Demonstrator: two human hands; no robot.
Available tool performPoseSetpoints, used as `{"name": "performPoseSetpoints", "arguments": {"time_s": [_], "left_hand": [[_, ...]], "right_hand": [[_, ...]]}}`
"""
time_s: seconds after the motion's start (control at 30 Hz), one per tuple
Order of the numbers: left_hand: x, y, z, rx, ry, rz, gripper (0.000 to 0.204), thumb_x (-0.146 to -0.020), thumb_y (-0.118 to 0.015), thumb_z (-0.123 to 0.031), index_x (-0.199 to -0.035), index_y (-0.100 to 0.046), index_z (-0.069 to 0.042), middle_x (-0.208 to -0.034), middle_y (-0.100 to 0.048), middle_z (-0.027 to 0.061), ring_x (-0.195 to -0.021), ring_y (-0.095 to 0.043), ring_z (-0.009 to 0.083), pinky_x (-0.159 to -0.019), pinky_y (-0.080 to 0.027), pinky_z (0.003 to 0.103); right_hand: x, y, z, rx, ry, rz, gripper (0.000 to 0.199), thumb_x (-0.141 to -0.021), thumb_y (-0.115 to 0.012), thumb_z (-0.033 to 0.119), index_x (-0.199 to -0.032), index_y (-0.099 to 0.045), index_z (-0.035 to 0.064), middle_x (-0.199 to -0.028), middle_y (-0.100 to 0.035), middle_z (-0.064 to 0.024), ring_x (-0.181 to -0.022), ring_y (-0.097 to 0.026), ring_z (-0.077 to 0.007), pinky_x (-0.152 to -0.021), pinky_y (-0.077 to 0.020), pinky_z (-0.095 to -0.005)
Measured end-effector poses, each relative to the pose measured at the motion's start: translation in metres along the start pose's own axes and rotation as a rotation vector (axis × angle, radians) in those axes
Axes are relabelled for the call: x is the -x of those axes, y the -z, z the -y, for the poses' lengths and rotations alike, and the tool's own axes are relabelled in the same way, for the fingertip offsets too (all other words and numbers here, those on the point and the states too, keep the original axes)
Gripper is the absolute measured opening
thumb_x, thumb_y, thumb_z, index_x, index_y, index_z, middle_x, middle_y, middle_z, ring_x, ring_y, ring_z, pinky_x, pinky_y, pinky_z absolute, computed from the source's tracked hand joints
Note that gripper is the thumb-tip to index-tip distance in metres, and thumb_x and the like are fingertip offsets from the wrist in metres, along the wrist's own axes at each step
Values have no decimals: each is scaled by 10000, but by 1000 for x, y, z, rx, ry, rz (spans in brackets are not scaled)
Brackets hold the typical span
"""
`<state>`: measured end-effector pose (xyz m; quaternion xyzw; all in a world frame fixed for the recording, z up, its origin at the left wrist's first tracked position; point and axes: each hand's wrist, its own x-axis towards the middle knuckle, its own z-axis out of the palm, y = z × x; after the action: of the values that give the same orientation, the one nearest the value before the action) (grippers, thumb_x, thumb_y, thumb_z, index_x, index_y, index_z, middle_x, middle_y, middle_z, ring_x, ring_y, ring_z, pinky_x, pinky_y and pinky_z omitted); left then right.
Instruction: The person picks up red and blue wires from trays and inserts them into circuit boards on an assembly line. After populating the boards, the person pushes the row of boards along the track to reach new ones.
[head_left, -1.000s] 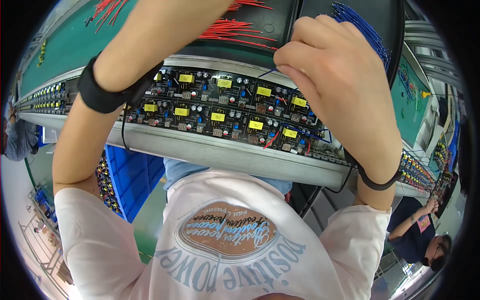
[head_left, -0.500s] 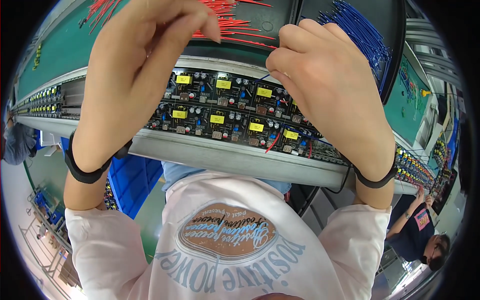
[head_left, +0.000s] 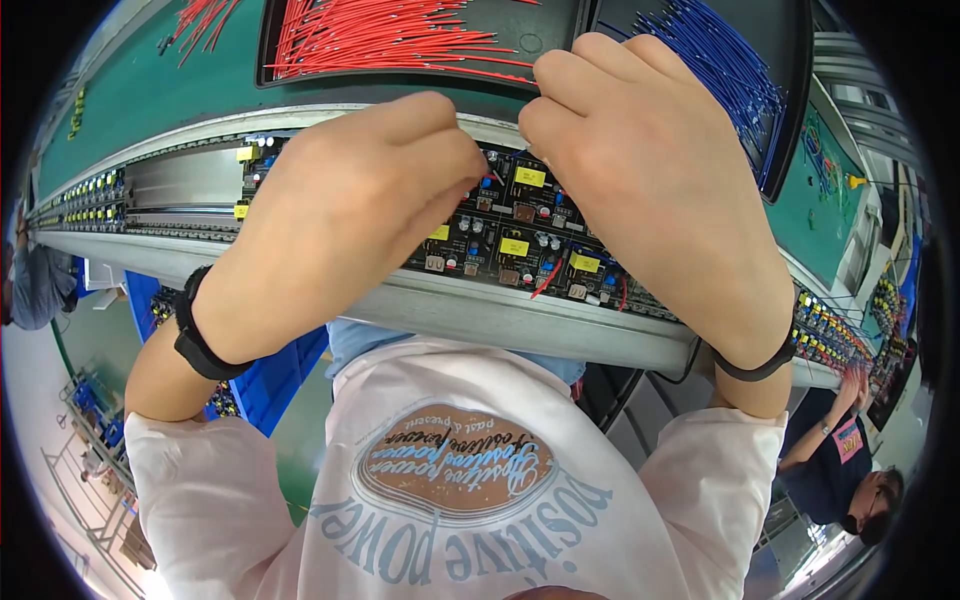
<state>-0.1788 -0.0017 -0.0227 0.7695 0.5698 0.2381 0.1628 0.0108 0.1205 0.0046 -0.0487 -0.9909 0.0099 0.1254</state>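
Observation:
My left hand (head_left: 365, 190) is over the row of black circuit boards (head_left: 515, 247), its fingers pinched. A short bit of red wire (head_left: 491, 177) shows at its fingertips, against a board. Just to the right, my right hand (head_left: 640, 150) is closed, fingertips pinched low over the same boards. A thin piece of blue wire (head_left: 516, 153) shows beside those fingertips; most of it is hidden. The boards carry yellow blocks, capacitors and sockets. One red wire (head_left: 546, 279) sticks up from a board nearer to me.
Beyond my hands stand black trays with red wires (head_left: 370, 40) and blue wires (head_left: 715, 65). A metal rail (head_left: 470, 318) edges the line on my side. Below left is a blue crate (head_left: 280, 385). A co-worker (head_left: 825, 455) handles boards at far right.
My left hand has come down from above the red-wire tray to the boards, its fingers closing into a pinch. The right hand has shifted slightly left.

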Motion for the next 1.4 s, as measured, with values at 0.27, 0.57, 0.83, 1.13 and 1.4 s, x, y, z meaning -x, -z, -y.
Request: {"name": "performPoseSetpoints", "arguments": {"time_s": [0.27,0.57,0.83,1.13,1.4], "left_hand": [[-3,-5,-4,-229,-79,97,228,-750,-794,-64,-954,-694,-40,-898,-636,83,-738,-638,314,-605,-507,411],[-6,-15,1,-232,-134,-3,117,-779,-698,-94,-806,-587,-68,-795,-510,71,-691,-615,263,-551,-494,397],[-7,-16,-1,-243,-133,25,96,-788,-670,-90,-824,-584,-64,-798,-513,79,-697,-624,273,-562,-501,400],[-11,-10,-4,-245,-108,116,222,-784,-772,-29,-998,-715,-49,-901,-664,95,-725,-655,318,-592,-512,409],[-10,-13,-4,-251,-98,120,227,-810,-769,-37,-1031,-721,-53,-912,-663,100,-730,-655,324,-600,-515,412]], "right_hand": [[3,-9,-1,-1,26,-42,71,-754,-666,124,-786,-630,71,-841,-544,-42,-879,-562,-230,-772,-445,-350],[6,-12,-3,-19,45,-51,77,-749,-677,123,-783,-631,72,-836,-542,-42,-872,-563,-233,-767,-445,-353],[9,-10,-4,-24,60,-46,82,-745,-687,122,-780,-631,72,-830,-541,-43,-866,-563,-235,-762,-445,-356],[9,-14,-6,-29,47,-53,90,-741,-698,121,-777,-632,73,-825,-540,-44,-858,-564,-237,-757,-445,-358],[11,-17,-8,-40,43,-56,97,-737,-708,120,-774,-632,73,-820,-539,-44,-852,-564,-239,-752,-445,-361]]}}
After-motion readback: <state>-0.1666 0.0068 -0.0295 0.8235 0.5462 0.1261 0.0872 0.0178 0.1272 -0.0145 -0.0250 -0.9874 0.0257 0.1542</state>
